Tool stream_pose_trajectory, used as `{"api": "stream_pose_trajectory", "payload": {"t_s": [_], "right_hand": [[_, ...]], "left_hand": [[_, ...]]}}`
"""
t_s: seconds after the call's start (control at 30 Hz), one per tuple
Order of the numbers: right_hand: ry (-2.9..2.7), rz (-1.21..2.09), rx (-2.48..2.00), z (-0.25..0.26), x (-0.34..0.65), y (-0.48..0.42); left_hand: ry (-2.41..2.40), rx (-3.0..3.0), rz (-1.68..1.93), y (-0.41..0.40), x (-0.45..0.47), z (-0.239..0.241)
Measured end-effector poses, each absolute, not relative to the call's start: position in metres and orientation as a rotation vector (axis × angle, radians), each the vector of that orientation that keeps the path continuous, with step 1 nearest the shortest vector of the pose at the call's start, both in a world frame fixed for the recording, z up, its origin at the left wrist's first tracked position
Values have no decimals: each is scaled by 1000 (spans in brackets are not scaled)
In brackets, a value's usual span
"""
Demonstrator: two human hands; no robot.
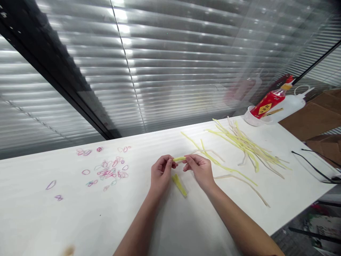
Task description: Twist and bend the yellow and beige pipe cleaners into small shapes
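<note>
Head-camera view, looking forward and down over a white table (191,227). Nearest the camera, two bare forearms enter from the lower edge and converge toward the middle of the tabletop. The left hand (160,173) and the right hand (200,169) meet just above the surface, each pinching one end of a short yellow strip (179,159) that spans level between them; thumb and fingertips of both hands are pressed together on the strip, the remaining fingers curled in. Directly below the hands, a second short yellow piece (179,185) lies flat on the table, angled from upper left to lower right, apart from both hands.

Right of the right hand, several long yellow and pale strands (226,167) trail across the table, some running toward the near right edge. Farther right and farther back, a loose heap of the same long strands (245,144) lies spread in a fan.

Left of the hands, well apart from them, small pink and purple rubber bands (109,170) are scattered over the tabletop, thickest in one cluster, with stragglers toward the far left.

At the far right end stands a shallow white cup (252,119) holding a tilted red bottle (269,103), with a clear squeeze bottle (291,103) just beside it. Brown cardboard (311,115) lies beyond these, and a thin black cable (311,165) curves over the right edge. Closed window blinds (173,64) fill the background.
</note>
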State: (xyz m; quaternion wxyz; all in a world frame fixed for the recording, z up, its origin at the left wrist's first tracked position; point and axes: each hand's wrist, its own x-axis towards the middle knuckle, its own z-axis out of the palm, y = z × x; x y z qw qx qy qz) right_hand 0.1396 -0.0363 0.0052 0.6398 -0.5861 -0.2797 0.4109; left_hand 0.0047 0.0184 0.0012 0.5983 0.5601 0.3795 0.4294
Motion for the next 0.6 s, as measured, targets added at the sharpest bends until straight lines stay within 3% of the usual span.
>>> {"api": "stream_pose_trajectory", "payload": {"t_s": [0.6], "right_hand": [[-756, 1028, -1308, 11, 150, -39]], "left_hand": [[881, 1336, 1069, 20, 4, -1]]}}
